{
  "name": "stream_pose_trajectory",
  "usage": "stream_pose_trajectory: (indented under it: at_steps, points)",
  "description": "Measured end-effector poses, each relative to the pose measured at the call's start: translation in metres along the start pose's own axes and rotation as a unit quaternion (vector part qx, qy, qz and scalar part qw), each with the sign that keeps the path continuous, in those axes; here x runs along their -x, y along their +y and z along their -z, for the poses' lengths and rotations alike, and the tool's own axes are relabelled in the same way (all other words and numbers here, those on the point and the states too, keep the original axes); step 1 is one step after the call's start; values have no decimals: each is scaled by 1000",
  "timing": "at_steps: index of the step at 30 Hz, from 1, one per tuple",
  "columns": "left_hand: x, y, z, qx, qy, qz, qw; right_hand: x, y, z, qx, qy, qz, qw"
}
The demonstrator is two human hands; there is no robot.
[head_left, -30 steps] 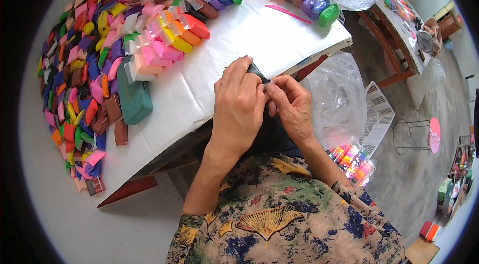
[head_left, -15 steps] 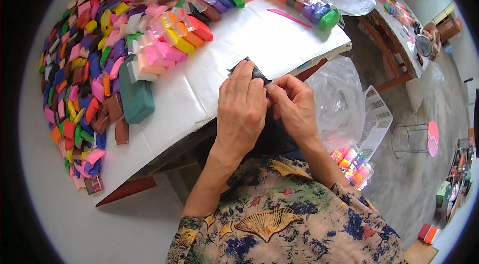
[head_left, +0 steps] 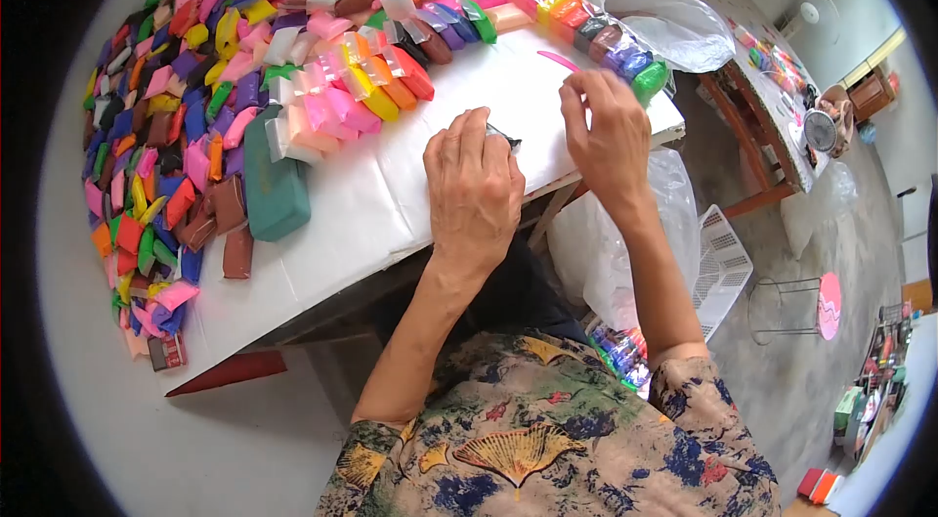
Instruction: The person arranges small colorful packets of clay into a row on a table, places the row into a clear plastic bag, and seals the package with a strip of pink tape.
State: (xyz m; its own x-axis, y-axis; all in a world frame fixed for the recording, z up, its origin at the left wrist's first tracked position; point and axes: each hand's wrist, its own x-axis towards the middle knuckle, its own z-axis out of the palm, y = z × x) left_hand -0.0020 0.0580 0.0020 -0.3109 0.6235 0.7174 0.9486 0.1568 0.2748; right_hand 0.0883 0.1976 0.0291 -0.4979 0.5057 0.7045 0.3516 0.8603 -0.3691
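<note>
My left hand (head_left: 474, 190) rests at the table's front edge, fingers bent over a small black clay packet (head_left: 503, 136). Most of that packet is hidden under the hand; a dark, shiny corner shows beside the fingers. Farther right, my right hand (head_left: 608, 131) is raised over the white tabletop, thumb apart from the bent fingers, with nothing visible in it. Its fingertips are slightly blurred. Just beyond them lies a thin pink plastic tool (head_left: 557, 60), apart from the hand.
Many coloured clay packets (head_left: 210, 77) are heaped at left, beside a large teal block (head_left: 277, 180). A row of wrapped packets (head_left: 596, 28) and a clear plastic bag (head_left: 660, 14) lie at the back right. Below the table edge are another bag (head_left: 635, 243) and a white basket (head_left: 721, 268).
My right hand has let go of the black packet and moved up and right, toward the pink tool. My left hand has stayed over the packet. The view has shifted slightly.
</note>
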Motion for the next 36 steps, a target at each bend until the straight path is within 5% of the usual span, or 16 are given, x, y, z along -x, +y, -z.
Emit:
stream_pose_trajectory:
  at_steps: [4, 10, 13, 22, 28, 31, 36]
  points:
    - [1, -2, -1, 23, 13, 12, 1000, -7, 28, -32, 195, -44, 78, 977]
    - [-3, -1, 0, 49, 8, 36, 998, -13, 21, -28, 158, -87, 6, 984]
    - [-4, -1, 1, 52, 5, 43, 998, -15, 26, -35, 189, -6, 47, 981]
    - [-3, -3, 1, 60, 10, 46, 997, -21, 22, -25, 210, -141, 20, 967]
    - [-4, -1, 1, 46, 14, 46, 998, 2, 18, 4, 203, 2, 166, 965]
    - [-3, 1, 0, 33, 16, 47, 998, 33, -1, 30, 105, -65, 34, 992]
    - [-3, 2, -3, 23, 24, 43, 999, 72, -26, 38, -28, -84, -31, 996]
